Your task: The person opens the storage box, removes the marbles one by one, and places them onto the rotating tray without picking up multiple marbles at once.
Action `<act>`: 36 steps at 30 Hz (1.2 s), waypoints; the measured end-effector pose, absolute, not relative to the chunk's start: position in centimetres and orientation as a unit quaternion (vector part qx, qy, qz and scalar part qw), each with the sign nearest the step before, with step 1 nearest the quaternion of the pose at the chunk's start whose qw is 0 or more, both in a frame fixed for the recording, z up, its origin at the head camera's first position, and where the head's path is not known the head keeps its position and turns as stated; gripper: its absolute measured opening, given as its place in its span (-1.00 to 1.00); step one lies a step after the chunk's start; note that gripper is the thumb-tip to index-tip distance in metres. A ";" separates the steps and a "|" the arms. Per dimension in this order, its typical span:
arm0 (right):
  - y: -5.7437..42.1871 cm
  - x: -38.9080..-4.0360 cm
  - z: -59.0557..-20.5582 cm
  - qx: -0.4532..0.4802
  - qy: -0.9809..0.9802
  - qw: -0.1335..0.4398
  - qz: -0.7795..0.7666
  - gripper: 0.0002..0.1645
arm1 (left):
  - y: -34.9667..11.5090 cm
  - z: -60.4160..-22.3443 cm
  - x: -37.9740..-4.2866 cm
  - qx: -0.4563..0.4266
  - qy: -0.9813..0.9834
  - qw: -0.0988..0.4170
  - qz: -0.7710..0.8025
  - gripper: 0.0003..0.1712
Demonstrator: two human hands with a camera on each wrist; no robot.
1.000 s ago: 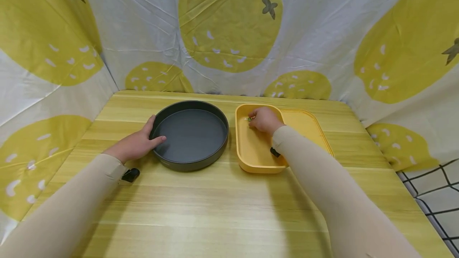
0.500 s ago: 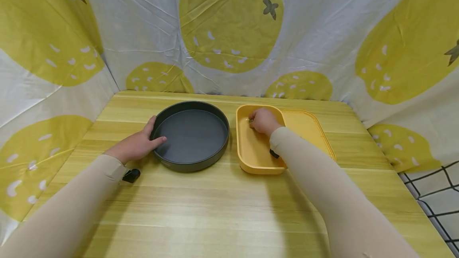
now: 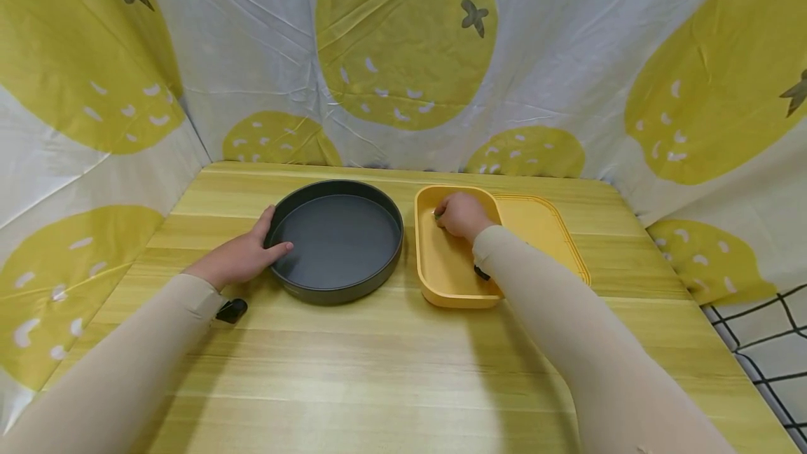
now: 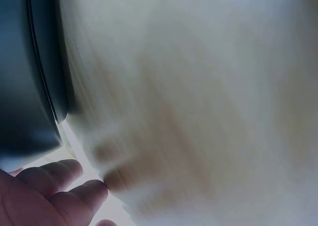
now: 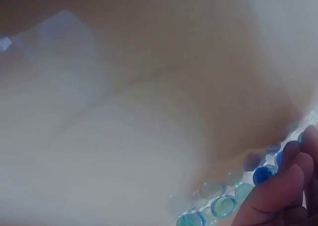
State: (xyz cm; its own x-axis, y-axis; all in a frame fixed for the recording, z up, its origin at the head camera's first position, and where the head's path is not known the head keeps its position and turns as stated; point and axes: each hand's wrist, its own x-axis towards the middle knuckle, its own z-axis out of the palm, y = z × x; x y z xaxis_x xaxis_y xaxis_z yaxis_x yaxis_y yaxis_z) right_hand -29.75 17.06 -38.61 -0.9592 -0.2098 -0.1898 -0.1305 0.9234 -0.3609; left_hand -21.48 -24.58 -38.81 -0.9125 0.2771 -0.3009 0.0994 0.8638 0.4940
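Observation:
On the left of the table stands a round dark grey baking pan (image 3: 337, 240). My left hand (image 3: 242, 254) rests against its left side, thumb over the rim and fingers spread along the outside. In the left wrist view, fingers (image 4: 74, 196) lie below the pan's wall (image 4: 30, 97). Inside a yellow rectangular container (image 3: 450, 300), my right hand (image 3: 465, 216) is lowered with curled fingers and pinches at small glass marbles. A bit of green shows at its fingertips. In the right wrist view, several blue and green marbles (image 5: 223, 206) lie beside the fingers; the hand hides others.
A flat yellow lid (image 3: 542, 226) lies right of the container, partly under the right forearm. White cloth with yellow fruit prints (image 3: 406, 33) hangs behind the wooden table (image 3: 353, 370). A black wire grid (image 3: 769, 356) stands at the lower right.
The right hand has shifted slightly within the container, its fingers closing further over the marbles at the fingertips. The left hand and the pan have stayed in place.

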 end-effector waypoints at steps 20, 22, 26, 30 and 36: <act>17.9 -29.7 -36.7 -0.045 0.945 0.110 -0.305 -0.64 | -24.7 -39.1 -21.6 0.101 0.946 0.181 0.248 0.22; 17.8 -29.7 -36.3 -0.044 0.940 0.111 -0.319 -0.63 | -24.7 -39.1 -21.5 0.102 0.946 0.181 0.248 0.21; 17.7 -29.7 -35.6 -0.038 0.930 0.113 -0.349 -0.62 | -24.7 -39.0 -21.5 0.103 0.946 0.181 0.248 0.20; 17.4 -29.9 -34.9 -0.033 0.923 0.114 -0.365 -0.62 | -24.7 -39.0 -21.5 0.104 0.946 0.180 0.247 0.20; 16.2 -29.6 -33.7 -0.034 0.913 0.123 -0.387 -0.59 | -24.6 -38.9 -21.5 0.104 0.946 0.182 0.249 0.20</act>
State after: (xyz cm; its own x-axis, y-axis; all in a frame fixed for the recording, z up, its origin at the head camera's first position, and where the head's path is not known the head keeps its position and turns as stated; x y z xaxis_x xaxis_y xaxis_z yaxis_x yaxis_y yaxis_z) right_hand -29.62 16.20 -33.74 -0.9676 -0.1564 -0.1983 0.0340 0.6975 -0.7158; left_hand -21.45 -24.62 -38.93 -0.9116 0.2881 -0.2931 0.1067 0.8546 0.5082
